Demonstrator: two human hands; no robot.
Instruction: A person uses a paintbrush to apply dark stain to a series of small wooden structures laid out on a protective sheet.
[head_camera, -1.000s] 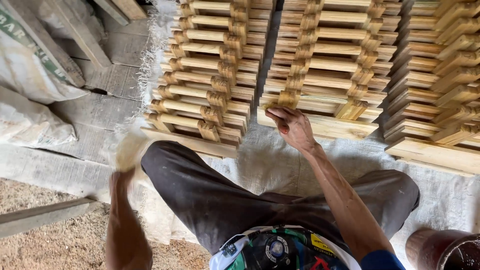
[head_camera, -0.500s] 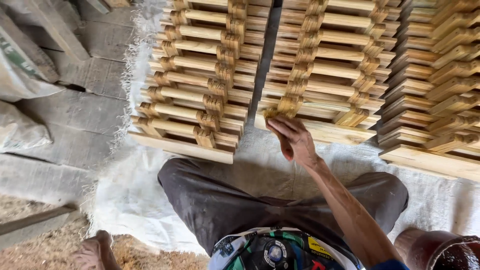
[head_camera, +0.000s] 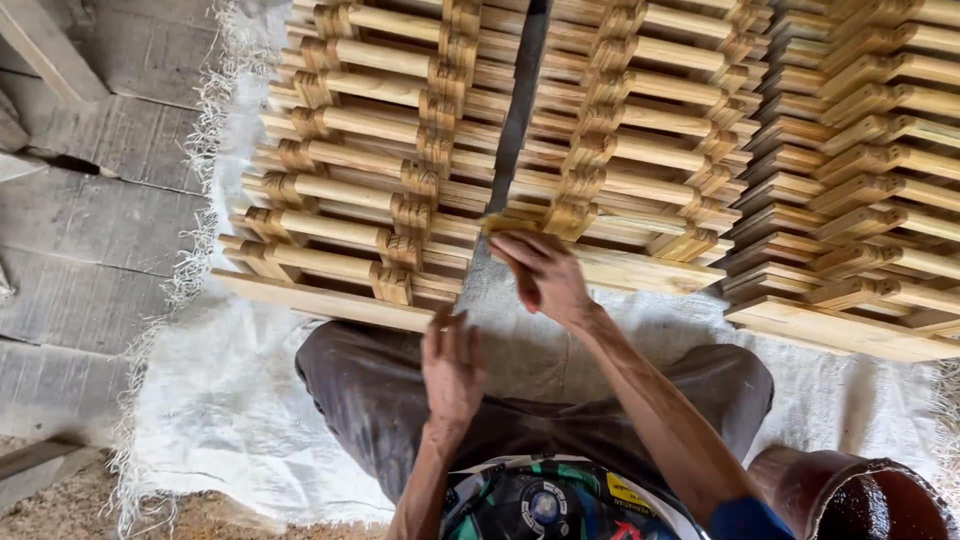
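Wooden racks on white sacking

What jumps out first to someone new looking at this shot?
Three stacks of turned wooden frames fill the upper half, set on a white woven sheet. At centre the right hand presses a small yellowish pad against the middle stack's near edge, while the left hand hovers open above the dark-trousered knee.

Pale yellow-tan wooden racks with darker brown grain lie on a white woven cloth over grey planks; the trousers are dark grey.
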